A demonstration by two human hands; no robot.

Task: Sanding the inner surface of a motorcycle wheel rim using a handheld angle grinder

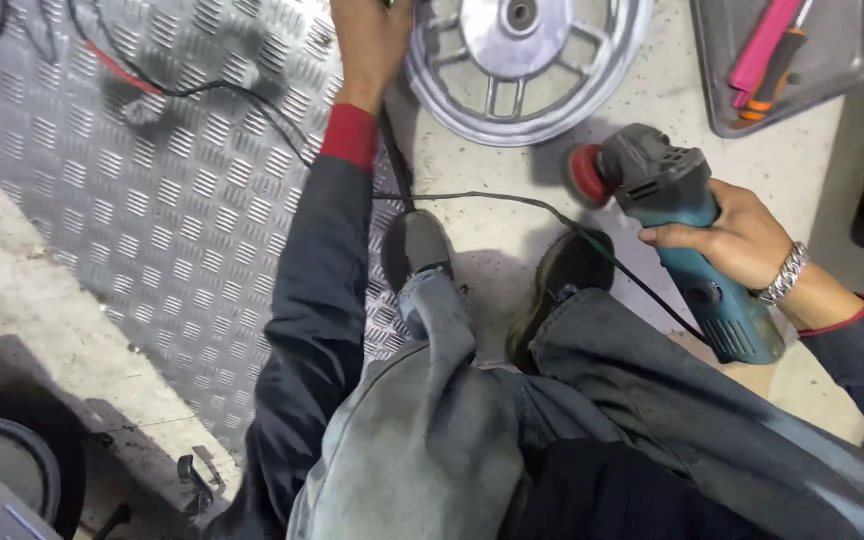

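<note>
- Right hand [742, 240], fingers wrapped around a teal angle grinder [687, 235], holds its red disc just beside a silver wheel rim [522, 70] on the concrete floor [492, 230].
- Left hand [370, 40] rests at the rim's edge; finger state cannot be told.
- Black cord [512, 200] trails across the floor.

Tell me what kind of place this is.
Probably a vehicle repair workshop: a bare metal wheel on a concrete floor, an angle grinder in the right hand, and a tray of screwdrivers.
</note>
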